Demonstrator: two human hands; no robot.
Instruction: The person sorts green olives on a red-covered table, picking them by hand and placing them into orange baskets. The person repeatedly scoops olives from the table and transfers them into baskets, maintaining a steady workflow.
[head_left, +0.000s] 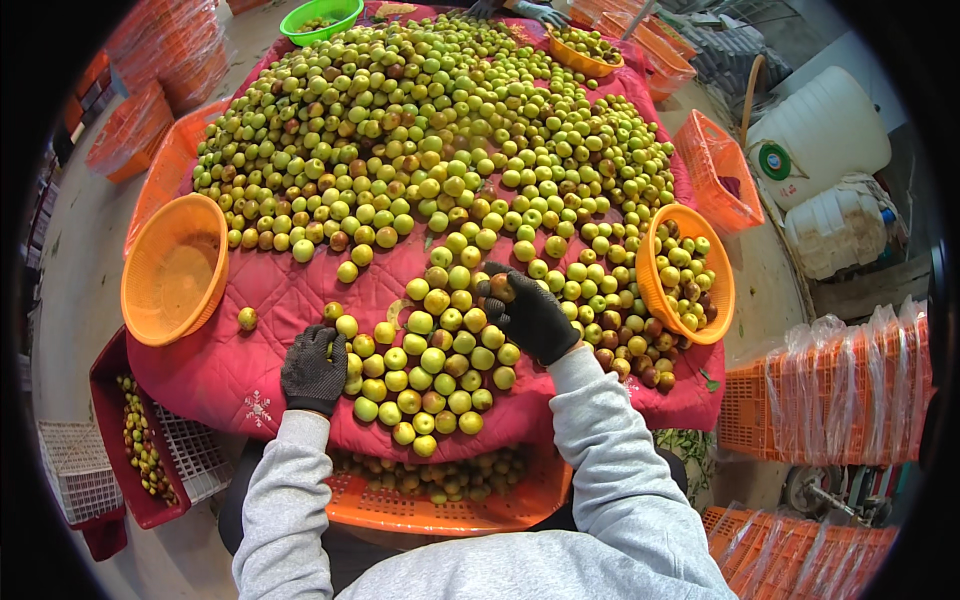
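My right hand (532, 315), in a black work glove, grips a brownish jujube (501, 288) between thumb and fingers, above the near part of the heap. My left hand (313, 373), in a matching dotted glove, rests at the left edge of a loose group of green-yellow jujubes (433, 360). Its fingers curl beside the fruit; whether they hold one is hidden. A red quilted cloth (270, 289) lies under the fruit. Browner jujubes (609, 339) lie together right of my right hand. Below the cloth's near edge, an orange crate (450, 510) holds more jujubes.
A large jujube heap (375, 112) covers the far side. An orange basket (176, 270) stands left, a filled one (720, 292) right. Beyond are a green basin (322, 15) and another person's gloved hand (541, 12). Wrapped crates (825, 397) stand right; a dark red crate (112, 390) stands lower left.
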